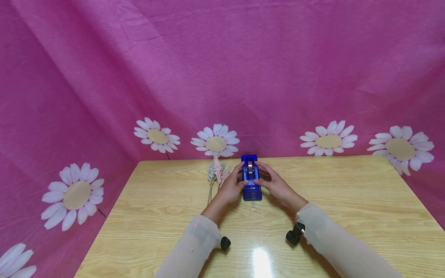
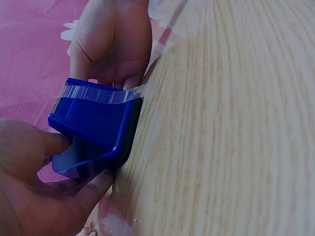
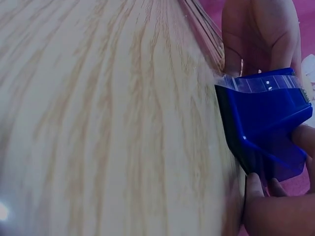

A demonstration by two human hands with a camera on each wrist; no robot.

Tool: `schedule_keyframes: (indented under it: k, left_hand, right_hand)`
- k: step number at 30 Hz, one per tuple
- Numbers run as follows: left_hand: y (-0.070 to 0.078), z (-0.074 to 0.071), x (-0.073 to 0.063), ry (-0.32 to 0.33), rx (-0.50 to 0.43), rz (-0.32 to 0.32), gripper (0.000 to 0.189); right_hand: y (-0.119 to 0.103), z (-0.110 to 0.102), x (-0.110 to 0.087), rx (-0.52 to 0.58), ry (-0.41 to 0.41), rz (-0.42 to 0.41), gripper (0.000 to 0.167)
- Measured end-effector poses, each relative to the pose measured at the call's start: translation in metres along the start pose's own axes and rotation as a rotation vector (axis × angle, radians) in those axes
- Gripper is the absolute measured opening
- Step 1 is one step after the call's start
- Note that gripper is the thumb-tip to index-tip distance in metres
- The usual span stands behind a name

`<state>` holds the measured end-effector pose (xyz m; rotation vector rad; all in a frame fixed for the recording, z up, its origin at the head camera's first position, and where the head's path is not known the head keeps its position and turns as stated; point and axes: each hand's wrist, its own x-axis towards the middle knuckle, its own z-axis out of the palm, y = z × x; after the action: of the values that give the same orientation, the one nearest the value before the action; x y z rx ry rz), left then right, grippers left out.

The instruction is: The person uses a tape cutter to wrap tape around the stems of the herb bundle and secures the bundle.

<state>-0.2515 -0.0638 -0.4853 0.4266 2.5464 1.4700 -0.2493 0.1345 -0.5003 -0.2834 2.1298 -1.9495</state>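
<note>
A blue tape dispenser (image 1: pixel 252 194) sits near the far edge of the table, long side pointing away from me. My left hand (image 1: pixel 230 188) holds its left side, thumb on the near part and fingers further along. On the opposite side my right hand (image 1: pixel 277 188) grips it the same way. Clear tape (image 2: pixel 96 94) runs over the cutter end in the left wrist view, its loose tail hanging down toward the tabletop. In the right wrist view, fingertips of the right hand (image 3: pixel 280 211) are at the dispenser's base, close to the wood.
A small bunch of grey and pink dried flowers (image 1: pixel 218 172) lies just left of the left hand, stems toward me. The wood-grain table (image 1: pixel 156 231) ends at a pink cloth (image 1: pixel 260 77) printed with white daisies, which hangs behind and to the sides.
</note>
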Motion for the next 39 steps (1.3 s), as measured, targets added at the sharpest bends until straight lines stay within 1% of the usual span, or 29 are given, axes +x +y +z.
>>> schedule_keyframes:
  k: [7, 13, 19, 22, 24, 27, 29, 32, 34, 37, 39]
  left_hand:
    - [0.000, 0.000, -0.001, -0.002, -0.023, 0.004, 0.066]
    - [0.003, -0.001, -0.001, -0.007, 0.011, -0.004, 0.065]
    - [0.007, -0.005, -0.002, -0.025, 0.030, -0.013, 0.065]
    - [0.011, -0.010, -0.004, -0.027, 0.012, -0.011, 0.065]
    - [0.013, -0.014, -0.006, -0.028, -0.013, -0.018, 0.066]
    - [0.015, -0.018, -0.010, -0.021, -0.034, -0.010, 0.067]
    - [0.015, -0.021, -0.013, -0.009, -0.023, -0.005, 0.069]
    - [0.014, -0.024, -0.019, 0.028, 0.007, 0.000, 0.071]
    - [0.014, -0.026, -0.024, 0.050, 0.005, -0.001, 0.072]
    - [0.015, -0.031, -0.032, 0.075, -0.051, 0.008, 0.074]
    - [0.015, -0.035, -0.037, 0.085, -0.082, -0.001, 0.076]
  right_hand:
    - [0.003, -0.002, 0.000, 0.001, -0.023, -0.014, 0.068]
    - [0.002, -0.002, -0.001, -0.002, -0.022, -0.006, 0.068]
    - [0.002, -0.002, 0.000, -0.004, -0.022, -0.007, 0.068]
    - [0.003, -0.002, 0.000, -0.009, -0.023, -0.008, 0.068]
    - [0.003, -0.003, 0.001, -0.012, -0.022, -0.009, 0.068]
    - [0.004, -0.003, 0.001, 0.000, -0.025, -0.004, 0.068]
    - [0.004, -0.004, 0.002, 0.007, -0.029, -0.002, 0.068]
    - [0.004, -0.004, 0.002, 0.012, -0.033, -0.001, 0.068]
    - [0.004, -0.004, 0.002, 0.013, -0.035, -0.003, 0.069]
    - [0.005, -0.005, 0.001, 0.018, -0.034, -0.006, 0.069]
    - [0.005, -0.005, 0.000, 0.017, -0.033, -0.003, 0.069]
